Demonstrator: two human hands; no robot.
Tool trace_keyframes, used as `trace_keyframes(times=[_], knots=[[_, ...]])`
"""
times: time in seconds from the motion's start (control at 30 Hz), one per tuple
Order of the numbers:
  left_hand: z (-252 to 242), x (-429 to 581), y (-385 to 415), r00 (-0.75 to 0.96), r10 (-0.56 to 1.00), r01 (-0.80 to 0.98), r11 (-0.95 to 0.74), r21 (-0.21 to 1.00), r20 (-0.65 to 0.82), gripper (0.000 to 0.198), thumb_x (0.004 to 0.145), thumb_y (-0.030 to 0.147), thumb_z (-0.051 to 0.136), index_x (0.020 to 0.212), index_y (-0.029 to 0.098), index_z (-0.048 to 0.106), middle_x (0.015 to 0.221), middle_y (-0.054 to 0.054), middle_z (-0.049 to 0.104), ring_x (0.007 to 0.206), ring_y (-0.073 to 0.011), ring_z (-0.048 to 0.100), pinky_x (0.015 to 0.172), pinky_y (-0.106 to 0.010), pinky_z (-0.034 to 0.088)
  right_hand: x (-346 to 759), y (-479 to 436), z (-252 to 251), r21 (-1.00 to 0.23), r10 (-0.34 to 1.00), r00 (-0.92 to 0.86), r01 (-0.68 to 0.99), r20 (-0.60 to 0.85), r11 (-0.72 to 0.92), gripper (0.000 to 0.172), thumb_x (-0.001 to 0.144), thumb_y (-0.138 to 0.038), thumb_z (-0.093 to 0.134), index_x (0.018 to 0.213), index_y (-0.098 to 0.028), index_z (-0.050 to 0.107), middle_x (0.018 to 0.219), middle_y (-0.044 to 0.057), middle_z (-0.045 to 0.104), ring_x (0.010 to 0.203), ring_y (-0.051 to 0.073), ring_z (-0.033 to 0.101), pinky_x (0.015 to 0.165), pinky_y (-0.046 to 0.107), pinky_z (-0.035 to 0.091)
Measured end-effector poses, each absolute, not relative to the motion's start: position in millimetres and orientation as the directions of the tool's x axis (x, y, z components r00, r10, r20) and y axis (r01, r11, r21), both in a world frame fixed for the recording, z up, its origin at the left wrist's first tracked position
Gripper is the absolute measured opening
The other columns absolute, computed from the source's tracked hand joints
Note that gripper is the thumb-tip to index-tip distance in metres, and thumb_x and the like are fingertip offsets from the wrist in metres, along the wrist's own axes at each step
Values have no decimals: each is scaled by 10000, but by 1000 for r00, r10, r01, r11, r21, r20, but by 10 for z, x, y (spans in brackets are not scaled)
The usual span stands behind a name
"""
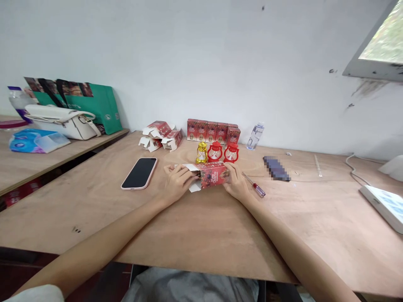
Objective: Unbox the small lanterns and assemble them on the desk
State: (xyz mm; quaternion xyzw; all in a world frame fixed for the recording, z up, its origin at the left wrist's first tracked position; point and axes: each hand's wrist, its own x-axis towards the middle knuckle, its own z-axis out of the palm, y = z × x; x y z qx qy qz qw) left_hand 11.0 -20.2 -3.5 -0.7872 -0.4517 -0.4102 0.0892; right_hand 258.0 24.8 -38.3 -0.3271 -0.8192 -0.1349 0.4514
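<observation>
A small red printed box (213, 175) lies on its side on the wooden table (201, 235), its white flaps open toward the left. My left hand (176, 181) is closed at the open flap end. My right hand (236, 181) grips the box's right end. Just behind the box stand a gold toy lantern (201, 152) and two red toy lanterns (215, 152) (231, 153). A row of closed red boxes (213, 131) stands at the back, and several opened boxes (160, 136) lie to its left.
A black phone in a pink case (140, 173) lies left of my hands. A red-handled screwdriver (255, 186) rests right of them, a plastic bottle (255, 136) farther back. A white device (384, 204) and cable sit at right. A white handbag (64, 121) and green bag (94, 105) are on the left table.
</observation>
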Motion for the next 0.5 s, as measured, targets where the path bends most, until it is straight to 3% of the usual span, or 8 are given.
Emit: trace_keyframes(times=[0.17,0.3,0.5], knots=[[132,58,-189,106,612,792,-529,305,784,237,875,367,516,742,221,647,755,-15,676,805,-205,544,854,-410,256,2600,304,-392,-247,496,-173,701,851,669,661,666,-39,488,1299,-185,368,1220,129,495,1179,247,493,955,422,479],[516,-73,-132,-27,527,753,-548,364,849,216,835,400,566,748,226,658,771,-13,665,817,-202,559,813,-369,350,2631,344,-399,-392,557,3,713,831,581,600,682,-76,532,1259,-164,395,1193,139,517,1119,256,519,912,430,484],[1259,-165,-146,-7,575,738,-549,392,818,151,760,349,625,716,207,653,741,7,669,736,-162,583,718,-281,435,2691,400,-406,-557,570,204,615,796,558,564,698,-175,611,1231,-168,428,1150,121,545,1051,243,523,890,424,462]])
